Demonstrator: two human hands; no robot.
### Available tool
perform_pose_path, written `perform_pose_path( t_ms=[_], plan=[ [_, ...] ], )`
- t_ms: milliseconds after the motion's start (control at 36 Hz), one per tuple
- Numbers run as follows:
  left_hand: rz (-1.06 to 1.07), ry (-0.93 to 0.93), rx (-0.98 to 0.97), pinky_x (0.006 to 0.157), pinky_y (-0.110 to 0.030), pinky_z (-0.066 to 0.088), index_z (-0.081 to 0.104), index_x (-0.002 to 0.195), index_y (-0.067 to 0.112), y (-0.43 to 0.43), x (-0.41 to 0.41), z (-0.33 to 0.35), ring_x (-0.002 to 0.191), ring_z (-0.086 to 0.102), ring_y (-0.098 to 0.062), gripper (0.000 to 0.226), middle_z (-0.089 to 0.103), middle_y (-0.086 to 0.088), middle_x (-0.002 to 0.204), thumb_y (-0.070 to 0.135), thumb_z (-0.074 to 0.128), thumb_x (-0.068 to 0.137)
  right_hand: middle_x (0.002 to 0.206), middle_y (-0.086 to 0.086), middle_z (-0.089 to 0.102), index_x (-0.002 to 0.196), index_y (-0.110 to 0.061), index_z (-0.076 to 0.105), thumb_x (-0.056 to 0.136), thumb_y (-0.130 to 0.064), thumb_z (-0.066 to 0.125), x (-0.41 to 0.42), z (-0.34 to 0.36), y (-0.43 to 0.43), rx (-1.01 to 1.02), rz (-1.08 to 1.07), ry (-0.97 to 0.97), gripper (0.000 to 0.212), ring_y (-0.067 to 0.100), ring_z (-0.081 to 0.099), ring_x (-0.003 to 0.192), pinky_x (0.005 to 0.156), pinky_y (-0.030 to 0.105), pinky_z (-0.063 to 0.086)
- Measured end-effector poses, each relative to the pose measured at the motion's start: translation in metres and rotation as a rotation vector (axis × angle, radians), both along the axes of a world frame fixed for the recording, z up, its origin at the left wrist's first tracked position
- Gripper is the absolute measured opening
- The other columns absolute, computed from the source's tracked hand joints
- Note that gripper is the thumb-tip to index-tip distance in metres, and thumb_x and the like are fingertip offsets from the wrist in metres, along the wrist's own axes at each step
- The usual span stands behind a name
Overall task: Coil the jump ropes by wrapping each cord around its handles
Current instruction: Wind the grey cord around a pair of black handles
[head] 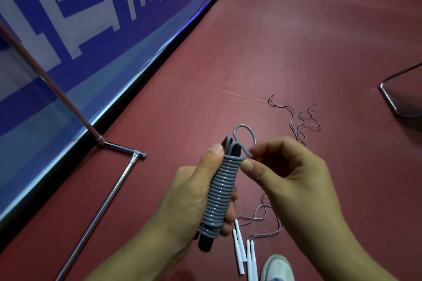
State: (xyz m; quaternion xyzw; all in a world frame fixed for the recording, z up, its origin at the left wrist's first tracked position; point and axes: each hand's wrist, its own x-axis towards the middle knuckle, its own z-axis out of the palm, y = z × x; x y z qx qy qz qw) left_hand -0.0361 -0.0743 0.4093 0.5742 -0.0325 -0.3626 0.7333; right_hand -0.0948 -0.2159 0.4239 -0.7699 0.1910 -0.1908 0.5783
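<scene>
Chrome bar (109,191) lies left of the grey coil (220,191), which the left hand (189,201) clenches around black handles (205,244), the right hand (290,173) just right of the coil pinching its loose loop (243,125), white handles (240,240) floored below-right.

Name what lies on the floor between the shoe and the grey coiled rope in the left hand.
White handles lie there on the red floor, beside the shoe and below the grey coiled rope; the head view shows it.
</scene>
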Motion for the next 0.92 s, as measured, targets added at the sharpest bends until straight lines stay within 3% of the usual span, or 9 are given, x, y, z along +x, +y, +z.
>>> perform_pose_path(
  t_ms=[111, 250, 333, 528, 583, 750, 833, 917],
  plan=[
    [0.116, -0.044, 0.045, 0.045, -0.030, 0.049, 0.068, 0.067, 0.001, -0.001, -0.003, 0.004, 0.042, 0.052, -0.027, 0.072, 0.056, -0.026, 0.057, 0.072, 0.056, 0.079, 0.076, -0.005, 0.078, 0.085, -0.025, 0.081, 0.083, -0.011, 0.078, -0.005, -0.001, 0.018, 0.096, 0.012, -0.004, 0.014, 0.017, 0.073, 0.074, 0.072, 0.031, 0.060],
    [0.171, -0.134, 0.075, 0.048, -0.034, 0.050, 0.071, 0.076, 0.002, 0.001, -0.003, 0.004, 0.049, 0.057, -0.029, 0.074, 0.062, -0.023, 0.060, 0.074, 0.057, 0.086, 0.085, -0.001, 0.079, 0.095, -0.017, 0.080, 0.087, -0.002, 0.071, -0.003, 0.006, 0.029, 0.285, 0.134, -0.031, 0.019, 0.003, 0.072, 0.077, 0.069, 0.015, 0.054],
    [0.172, -0.183, 0.094, 0.049, -0.034, 0.052, 0.076, 0.085, 0.009, 0.003, -0.002, 0.004, 0.049, 0.061, -0.029, 0.070, 0.064, -0.022, 0.060, 0.076, 0.057, 0.084, 0.095, 0.000, 0.080, 0.102, -0.014, 0.078, 0.084, -0.002, 0.074, -0.002, 0.005, 0.034, 0.365, 0.173, -0.039, 0.023, 0.011, 0.075, 0.088, 0.069, 0.020, 0.057],
    [0.164, -0.278, 0.124, 0.048, -0.033, 0.055, 0.075, 0.081, 0.008, 0.001, -0.007, 0.006, 0.050, 0.065, -0.026, 0.066, 0.067, -0.023, 0.062, 0.065, 0.044, 0.084, 0.088, 0.012, 0.078, 0.099, -0.005, 0.076, 0.081, -0.002, 0.076, 0.003, 0.000, 0.034, 0.462, 0.132, -0.027, 0.019, 0.021, 0.066, 0.070, 0.056, 0.029, 0.056],
    [0.175, -0.303, 0.142, 0.047, -0.029, 0.054, 0.076, 0.082, 0.012, 0.002, -0.008, 0.006, 0.051, 0.067, -0.026, 0.063, 0.069, -0.020, 0.062, 0.064, 0.040, 0.086, 0.089, 0.013, 0.078, 0.101, -0.006, 0.075, 0.080, -0.005, 0.076, 0.004, -0.002, 0.034, 0.479, 0.150, -0.017, 0.021, 0.020, 0.065, 0.072, 0.056, 0.029, 0.055],
    [0.139, -0.335, 0.158, 0.050, -0.034, 0.055, 0.078, 0.080, 0.016, 0.004, -0.008, 0.006, 0.054, 0.070, -0.028, 0.065, 0.070, -0.016, 0.061, 0.060, 0.032, 0.095, 0.094, 0.012, 0.077, 0.108, -0.005, 0.073, 0.081, -0.010, 0.079, 0.004, -0.008, 0.029, 0.450, 0.224, -0.033, 0.028, 0.015, 0.069, 0.078, 0.063, 0.025, 0.055],
    [0.095, -0.387, 0.216, 0.063, -0.036, 0.060, 0.077, 0.082, 0.019, 0.002, -0.008, 0.002, 0.065, 0.073, -0.025, 0.065, 0.075, -0.009, 0.070, 0.056, 0.027, 0.101, 0.097, 0.009, 0.077, 0.111, -0.006, 0.072, 0.083, -0.013, 0.077, 0.004, -0.014, 0.028, 0.411, 0.245, -0.043, 0.029, 0.013, 0.069, 0.083, 0.069, 0.022, 0.053],
    [0.092, -0.392, 0.243, 0.087, -0.043, 0.057, 0.077, 0.090, 0.028, 0.002, -0.008, -0.008, 0.086, 0.074, -0.013, 0.063, 0.078, 0.003, 0.085, 0.062, 0.027, 0.103, 0.102, 0.009, 0.076, 0.108, -0.009, 0.073, 0.082, -0.014, 0.076, 0.005, -0.015, 0.029, 0.368, 0.249, -0.064, 0.027, 0.021, 0.072, 0.097, 0.084, 0.033, 0.058]
  ],
)
